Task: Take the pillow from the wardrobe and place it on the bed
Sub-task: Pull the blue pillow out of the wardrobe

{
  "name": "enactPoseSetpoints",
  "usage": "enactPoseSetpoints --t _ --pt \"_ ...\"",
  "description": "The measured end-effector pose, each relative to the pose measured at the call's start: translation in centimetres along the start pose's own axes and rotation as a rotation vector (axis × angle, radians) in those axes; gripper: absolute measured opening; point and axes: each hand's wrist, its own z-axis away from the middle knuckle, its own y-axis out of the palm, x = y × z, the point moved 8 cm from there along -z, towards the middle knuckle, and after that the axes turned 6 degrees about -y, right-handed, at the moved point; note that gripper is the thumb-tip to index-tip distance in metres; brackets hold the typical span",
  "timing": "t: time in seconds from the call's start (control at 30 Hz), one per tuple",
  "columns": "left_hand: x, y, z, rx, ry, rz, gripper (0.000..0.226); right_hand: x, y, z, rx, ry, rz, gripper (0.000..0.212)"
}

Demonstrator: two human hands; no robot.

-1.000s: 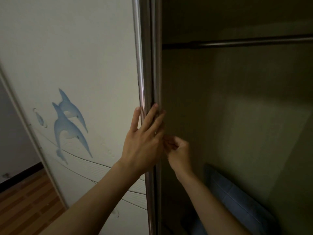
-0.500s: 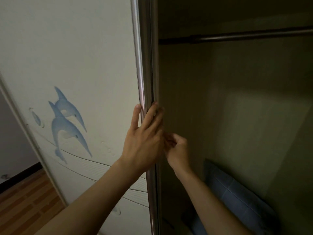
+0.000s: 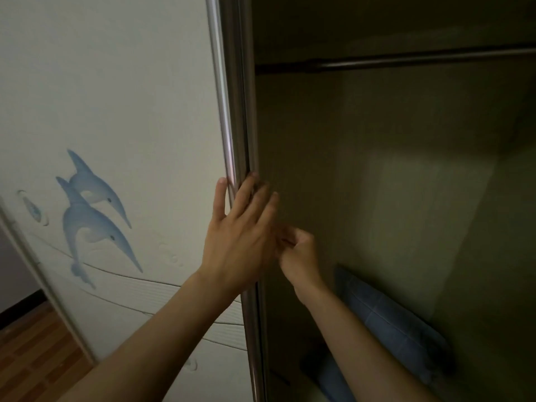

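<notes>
Blue checked fabric marks the soft pillow (image 3: 388, 320), which leans tilted against the back wall low inside the dim wardrobe (image 3: 377, 169), its lower end down near the wardrobe floor. Nothing touches it; both hands are above it and to its left. The right hand (image 3: 298, 253) is the nearer one, just inside the opening, its fingers curled in toward the door's edge; whether that grip actually has hold of anything I cannot tell, since the left hand covers the fingertips. The left hand (image 3: 240, 236) lies flat and spread, grasping nothing, with its thumb on the door's front face and its fingers laid across the shiny metal edge strip (image 3: 229, 134) of the white sliding door (image 3: 116, 97). Two blue dolphins (image 3: 92, 216) are painted on that door, above thin curved wave lines. A dark metal hanging rail (image 3: 406, 60) runs across the top of the wardrobe with nothing on it. Reddish-brown wooden flooring (image 3: 34, 352) shows at the lower left.
</notes>
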Motion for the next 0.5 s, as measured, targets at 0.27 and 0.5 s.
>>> enactPoseSetpoints --t 0.27,0.5 --pt "-5.2 -0.3 2.1 0.001 -0.149 0.578 0.051 0.4 -8.3 2.1 -0.219 -0.041 0.023 0.022" --pt "-10.1 3.2 3.0 0.21 -0.172 0.981 0.05 2.6 -15.9 6.3 -0.44 -0.126 0.355 0.013"
